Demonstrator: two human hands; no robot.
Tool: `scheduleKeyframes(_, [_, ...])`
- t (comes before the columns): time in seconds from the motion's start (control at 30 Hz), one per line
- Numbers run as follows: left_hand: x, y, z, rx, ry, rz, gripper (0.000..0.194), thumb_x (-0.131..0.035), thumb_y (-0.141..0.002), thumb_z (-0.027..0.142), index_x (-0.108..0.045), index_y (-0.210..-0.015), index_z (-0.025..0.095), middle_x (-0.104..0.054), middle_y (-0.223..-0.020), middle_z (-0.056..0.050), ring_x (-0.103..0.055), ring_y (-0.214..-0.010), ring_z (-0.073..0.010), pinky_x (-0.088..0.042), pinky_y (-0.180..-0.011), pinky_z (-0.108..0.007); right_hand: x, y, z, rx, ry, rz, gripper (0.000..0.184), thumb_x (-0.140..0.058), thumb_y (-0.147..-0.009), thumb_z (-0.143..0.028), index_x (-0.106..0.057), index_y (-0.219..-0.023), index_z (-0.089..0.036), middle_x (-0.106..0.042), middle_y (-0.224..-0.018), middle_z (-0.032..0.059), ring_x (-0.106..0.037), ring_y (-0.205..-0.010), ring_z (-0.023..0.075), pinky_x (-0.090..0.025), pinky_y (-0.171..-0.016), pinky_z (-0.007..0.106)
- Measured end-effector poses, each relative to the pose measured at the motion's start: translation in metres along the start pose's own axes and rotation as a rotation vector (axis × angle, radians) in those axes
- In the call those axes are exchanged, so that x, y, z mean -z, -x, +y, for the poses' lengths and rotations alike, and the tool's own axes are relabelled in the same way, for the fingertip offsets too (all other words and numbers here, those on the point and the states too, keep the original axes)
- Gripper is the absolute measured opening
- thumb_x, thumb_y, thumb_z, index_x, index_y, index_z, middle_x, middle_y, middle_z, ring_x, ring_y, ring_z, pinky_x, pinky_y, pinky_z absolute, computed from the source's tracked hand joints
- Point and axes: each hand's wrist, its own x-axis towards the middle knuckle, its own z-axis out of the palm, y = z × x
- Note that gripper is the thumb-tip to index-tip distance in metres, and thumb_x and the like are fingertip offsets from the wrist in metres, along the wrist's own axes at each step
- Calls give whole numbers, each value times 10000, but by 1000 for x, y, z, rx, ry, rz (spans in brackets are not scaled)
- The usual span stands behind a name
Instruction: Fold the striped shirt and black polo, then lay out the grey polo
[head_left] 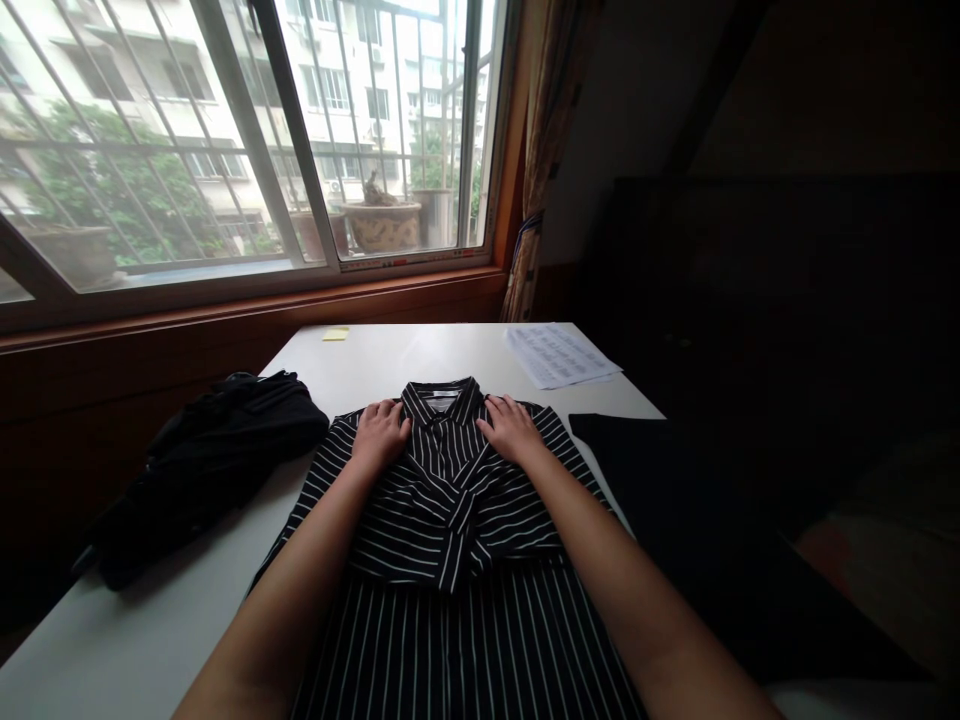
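A black shirt with white stripes (457,640) lies front up on the white table, its collar at the far end. Both of its sleeves are folded inward and cross over the chest. My left hand (381,432) rests on the shirt's left shoulder area beside the collar, fingers spread on the fabric. On the other side of the collar, my right hand (510,425) lies on the opposite shoulder, its fingers also stretched out. Neither hand shows a grip on the cloth. My forearms cover parts of the shirt's side edges.
On the left of the white table (420,345) sits a heap of dark clothing (217,460). Dark cloth (675,540) lies along the right side. Printed papers (562,355) and a yellow sticky note (335,334) are at the far end, below a barred window (360,130).
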Motion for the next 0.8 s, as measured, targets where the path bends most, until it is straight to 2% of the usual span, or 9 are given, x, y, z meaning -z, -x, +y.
scheduleKeyframes(0.13, [1,0,2,6,-2,39,502,-349,-1006,432,-550,-1396,187,-555,-1432,-111,-460,-1298,-305,-349,-1114,-438,2,4,-2,1,12,90,572,-353,-1012,-513,-480,-1483,-214,-440,-1562,59,-325,-1411,287,-264,-1176,433])
scheduleKeyframes(0.23, [0,0,2,7,-3,57,494,-362,-1003,422,-572,-1374,172,-561,-1434,-115,-469,-1298,-304,-358,-1109,-435,5,4,-3,0,12,104,554,-363,-1011,-498,-509,-1462,-211,-468,-1541,64,-382,-1356,286,-302,-1148,428])
scheduleKeyframes(0.8, [-7,-14,-6,30,-5,51,485,-366,-998,430,-572,-1378,210,-548,-1475,-86,-453,-1341,-281,-317,-1146,-436,0,-12,-1,-19,8,73,588,-348,-1013,-515,-467,-1497,-204,-425,-1577,50,-342,-1402,263,-244,-1182,406])
